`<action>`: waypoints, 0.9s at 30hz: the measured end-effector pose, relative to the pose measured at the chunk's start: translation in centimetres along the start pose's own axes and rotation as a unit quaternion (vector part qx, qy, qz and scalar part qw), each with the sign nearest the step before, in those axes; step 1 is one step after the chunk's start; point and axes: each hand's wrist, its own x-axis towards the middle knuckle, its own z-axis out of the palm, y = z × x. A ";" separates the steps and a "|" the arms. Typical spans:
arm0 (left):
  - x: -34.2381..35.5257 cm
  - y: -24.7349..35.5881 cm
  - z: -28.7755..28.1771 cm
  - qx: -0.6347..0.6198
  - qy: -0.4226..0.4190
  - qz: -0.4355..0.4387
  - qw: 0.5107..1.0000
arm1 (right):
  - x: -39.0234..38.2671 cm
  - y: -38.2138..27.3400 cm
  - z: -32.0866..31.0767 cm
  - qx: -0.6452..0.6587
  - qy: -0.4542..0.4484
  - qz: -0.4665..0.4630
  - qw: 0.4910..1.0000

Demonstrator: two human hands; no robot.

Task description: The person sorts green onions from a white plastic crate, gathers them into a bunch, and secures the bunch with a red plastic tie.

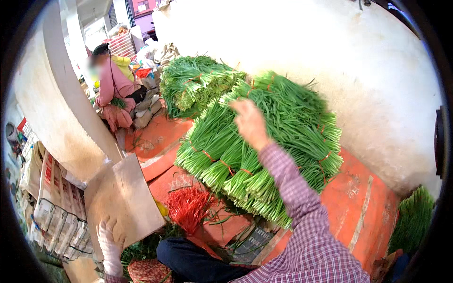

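My right hand (250,121), in a purple checked sleeve, reaches over a big pile of green chive bunches (288,113). Its fingers are stretched out and a little blurred, and no bunch shows in its grip. Orange bands tie the bunches, whose pale cut ends face me and the sides. At the lower left my left hand (109,236) rests with spread fingers against a flat brown board (122,198); a pale covering wraps its wrist. Between the board and the pile lies a heap of red-orange ties (188,207).
Orange sheeting (354,207) lies under the pile, with a white wall (358,61) behind. A second chive stack (203,85) stands farther back. A person in pink (118,87) sits at the far left beyond a pillar (61,85). More greens (415,217) are at the right edge.
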 end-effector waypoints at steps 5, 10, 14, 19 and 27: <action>-7.8 -2.6 -0.5 -0.037 -0.018 -0.089 0.995 | -14.2 -10.8 6.4 0.200 -0.222 0.133 0.945; -10.6 1.8 -2.2 -0.087 -0.030 -0.168 0.982 | -22.1 -12.2 8.5 0.275 -0.395 0.385 0.788; -16.0 0.3 -2.6 -0.093 -0.009 -0.235 0.967 | -29.4 -11.3 14.5 0.265 -0.378 0.417 0.783; -21.4 0.5 -2.1 -0.075 -0.010 -0.375 0.924 | -33.0 -11.7 19.9 0.228 -0.462 0.409 0.753; -25.0 0.1 0.1 -0.067 -0.014 -0.395 0.916 | -34.8 -13.8 27.9 0.162 -0.384 0.590 0.692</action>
